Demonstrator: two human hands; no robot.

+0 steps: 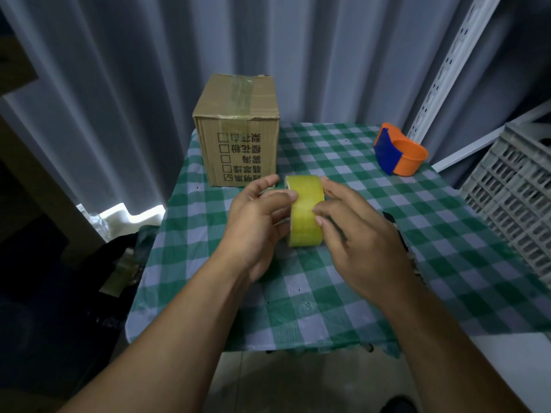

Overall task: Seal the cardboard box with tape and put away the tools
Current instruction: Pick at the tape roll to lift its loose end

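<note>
both hands hold a yellow tape roll on edge above the green checked tablecloth. left hand grips the roll's left side, thumb lying over its top; right hand cups the right side, thumb tip pressed on the outer band. cardboard box sits at the table's far left, just beyond the roll, flaps closed, clear tape already across the top and down the front. orange-and-blue tape dispenser at far right, well apart. grey plastic crate at the right edge.
</note>
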